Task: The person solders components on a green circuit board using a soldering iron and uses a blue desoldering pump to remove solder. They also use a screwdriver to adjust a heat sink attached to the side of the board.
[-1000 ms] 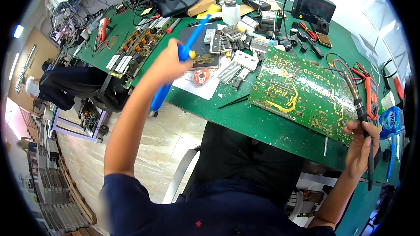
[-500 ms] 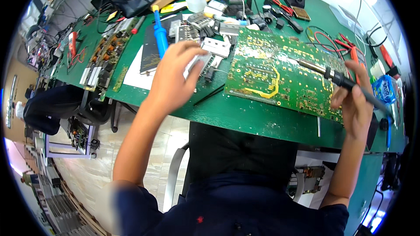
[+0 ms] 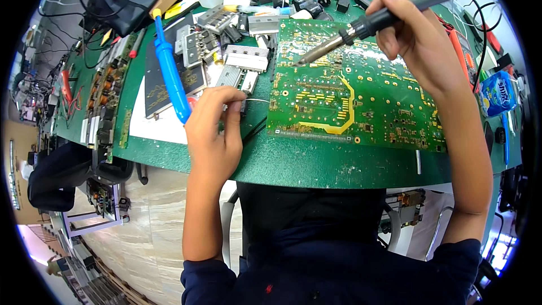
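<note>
Green bench (image 3: 316, 166): heatsinks (image 3: 247, 57), blue tool (image 3: 169, 70) nr L hand (image 3: 213, 133), grip unclear; R hand (image 3: 418, 45) clamped on iron (image 3: 370, 24) over PCB (image 3: 389, 116).

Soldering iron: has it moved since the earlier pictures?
Yes: judged against the green circuit board, the soldering iron has moved leftward, its tip now near the board's left edge.

The view is bright, with white glare on the green circuit board (image 3: 367, 101) just left of the right hand (image 3: 415, 39), background clutter (image 3: 42, 101) softening far left of the left hand (image 3: 214, 135), and fisheye distortion bowing the table edge (image 3: 316, 181) below.
</note>
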`<move>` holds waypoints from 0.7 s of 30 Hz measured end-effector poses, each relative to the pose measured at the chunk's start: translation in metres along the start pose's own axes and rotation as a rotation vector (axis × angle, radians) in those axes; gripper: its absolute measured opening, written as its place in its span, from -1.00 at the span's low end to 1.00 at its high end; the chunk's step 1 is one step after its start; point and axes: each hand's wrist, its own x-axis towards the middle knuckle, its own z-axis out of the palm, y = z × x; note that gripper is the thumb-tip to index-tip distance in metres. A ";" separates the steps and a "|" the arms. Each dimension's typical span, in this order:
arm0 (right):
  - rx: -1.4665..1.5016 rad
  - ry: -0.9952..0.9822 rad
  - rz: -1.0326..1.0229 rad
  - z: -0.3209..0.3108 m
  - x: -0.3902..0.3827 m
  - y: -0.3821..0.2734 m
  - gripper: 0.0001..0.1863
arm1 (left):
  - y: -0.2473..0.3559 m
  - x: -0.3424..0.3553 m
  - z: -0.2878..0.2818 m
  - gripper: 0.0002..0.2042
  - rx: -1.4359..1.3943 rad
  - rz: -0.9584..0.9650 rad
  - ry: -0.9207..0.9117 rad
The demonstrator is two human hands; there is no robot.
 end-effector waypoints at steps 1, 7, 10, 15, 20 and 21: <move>-0.001 0.002 0.024 0.004 -0.003 0.005 -0.68 | -0.001 -0.001 0.001 -0.90 -0.039 -0.004 0.022; -0.171 -0.003 0.102 0.006 -0.014 0.009 -0.66 | 0.003 0.002 0.008 -0.84 -0.021 0.137 0.003; -0.200 -0.020 0.129 0.011 -0.013 0.013 -0.67 | 0.003 -0.002 0.007 -0.82 -0.012 0.123 0.031; -0.237 0.050 0.189 0.013 -0.015 0.017 -0.65 | 0.002 -0.002 0.010 -0.81 -0.027 0.066 0.045; -0.287 0.096 0.234 0.012 -0.016 0.014 -0.62 | 0.001 0.000 0.011 -0.78 -0.066 0.114 0.015; -0.297 0.104 0.227 0.012 -0.016 0.015 -0.61 | 0.001 0.000 0.011 -0.77 -0.074 0.125 0.007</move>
